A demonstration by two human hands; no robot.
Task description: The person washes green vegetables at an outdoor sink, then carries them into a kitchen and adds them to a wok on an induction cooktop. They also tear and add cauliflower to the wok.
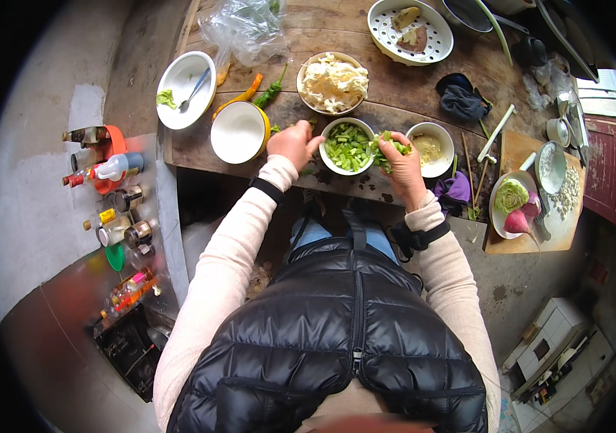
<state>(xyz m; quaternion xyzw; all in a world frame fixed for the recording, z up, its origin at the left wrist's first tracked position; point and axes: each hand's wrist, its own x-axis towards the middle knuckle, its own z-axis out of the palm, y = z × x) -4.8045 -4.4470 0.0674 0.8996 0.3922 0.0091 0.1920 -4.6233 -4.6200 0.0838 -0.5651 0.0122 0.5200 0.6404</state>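
In my right hand (403, 164) is a bunch of chopped green leaves (384, 150), gripped at the right rim of a white bowl (347, 174). Chopped green stalks (346, 146) fill much of that bowl. On the bowl's left side, my left hand (293, 146) is closed, with its thumb toward the rim; whatever its curled fingers hold, if anything, is hidden. A second white bowl (432, 175) with pale minced bits sits just right of my right hand. Behind the greens stands a bowl (332, 112) heaped with whitish shreds. A yellow-sided white bowl (238, 132) is left of my left hand.
Far left, a white dish (175, 76) holds a spoon. Peppers (270, 92) and a plastic bag (239, 29) lie nearby. A perforated white tray (434, 32) is at the back. Dark cloth (461, 97), chopsticks (467, 159) and a cutting board (519, 148) with radishes (517, 221) are right.
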